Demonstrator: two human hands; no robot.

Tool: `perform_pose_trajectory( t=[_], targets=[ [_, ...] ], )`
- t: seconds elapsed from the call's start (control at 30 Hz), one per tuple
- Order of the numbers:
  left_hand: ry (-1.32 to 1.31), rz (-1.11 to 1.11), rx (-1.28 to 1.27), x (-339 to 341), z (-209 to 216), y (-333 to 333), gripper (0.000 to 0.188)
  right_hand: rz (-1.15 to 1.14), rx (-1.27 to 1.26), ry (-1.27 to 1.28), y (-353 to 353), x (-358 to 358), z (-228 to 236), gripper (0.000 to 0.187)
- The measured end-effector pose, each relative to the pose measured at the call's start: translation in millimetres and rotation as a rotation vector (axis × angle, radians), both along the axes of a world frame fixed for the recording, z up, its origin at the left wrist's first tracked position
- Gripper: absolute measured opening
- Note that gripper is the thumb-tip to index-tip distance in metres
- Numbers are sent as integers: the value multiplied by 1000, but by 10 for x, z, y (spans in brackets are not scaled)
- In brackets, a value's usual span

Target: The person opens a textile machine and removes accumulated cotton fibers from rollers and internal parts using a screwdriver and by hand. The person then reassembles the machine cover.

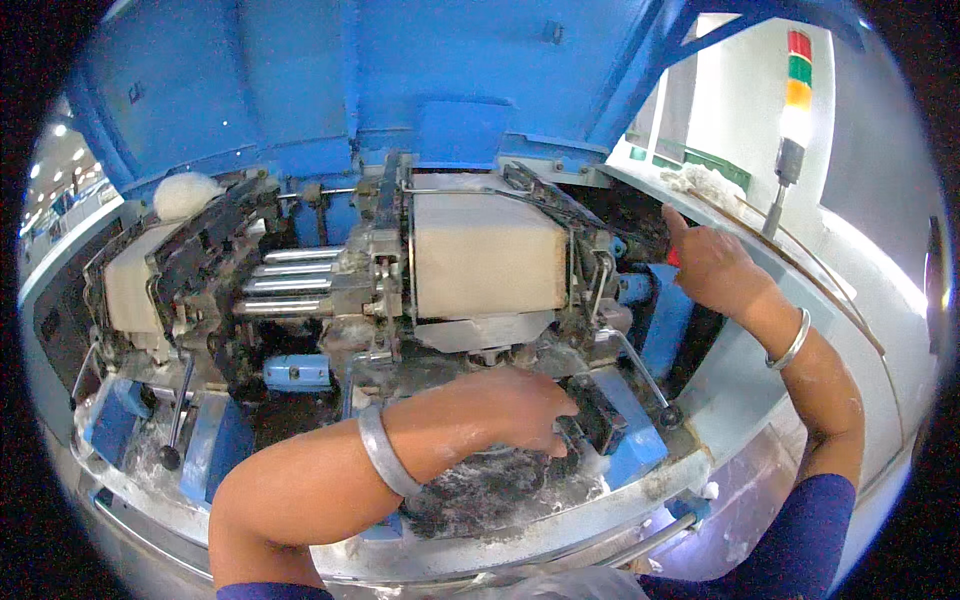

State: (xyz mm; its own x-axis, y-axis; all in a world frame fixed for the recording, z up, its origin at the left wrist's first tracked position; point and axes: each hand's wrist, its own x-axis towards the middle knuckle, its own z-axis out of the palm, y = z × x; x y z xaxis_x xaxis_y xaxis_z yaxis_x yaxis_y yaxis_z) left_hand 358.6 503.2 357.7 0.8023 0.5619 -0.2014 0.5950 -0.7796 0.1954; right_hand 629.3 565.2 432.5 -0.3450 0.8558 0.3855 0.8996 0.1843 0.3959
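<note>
My left hand (pixel 525 408) reaches across the front of an open machine, over its dusty lower bed. Its fingers are bent down beside a black metal block (pixel 600 415), and whatever they grip is hidden. At the right side of the machine is my right hand (pixel 715 262), with one finger stretched upward and the others mostly out of sight. A small red part (pixel 673 257) shows against that hand. Between and behind my hands stands a wide cream-coloured block or band (pixel 490 260) in a dark metal frame, with a bent grey plate (pixel 485 332) below it.
A raised blue cover (pixel 430 80) spans the back. Shiny rollers (pixel 290 283) and a fluffy white fibre bundle (pixel 188 195) lie left. Ball-ended levers (pixel 668 415) jut forward. On the right ledge are white fluff (pixel 705 185), a thin rod (pixel 840 290) and a signal light (pixel 798 75).
</note>
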Motion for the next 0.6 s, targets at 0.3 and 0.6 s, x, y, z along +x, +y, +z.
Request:
perform_pose_trajectory(
  t=[0.3,0.6],
  targets=[
    [7,31,-6,9,8,-18,59,241,90,-135,383,-337,205,21],
    [-38,-52,44,-30,-24,41,61,22,129,-256,1182,-874,412,17]
  ],
)
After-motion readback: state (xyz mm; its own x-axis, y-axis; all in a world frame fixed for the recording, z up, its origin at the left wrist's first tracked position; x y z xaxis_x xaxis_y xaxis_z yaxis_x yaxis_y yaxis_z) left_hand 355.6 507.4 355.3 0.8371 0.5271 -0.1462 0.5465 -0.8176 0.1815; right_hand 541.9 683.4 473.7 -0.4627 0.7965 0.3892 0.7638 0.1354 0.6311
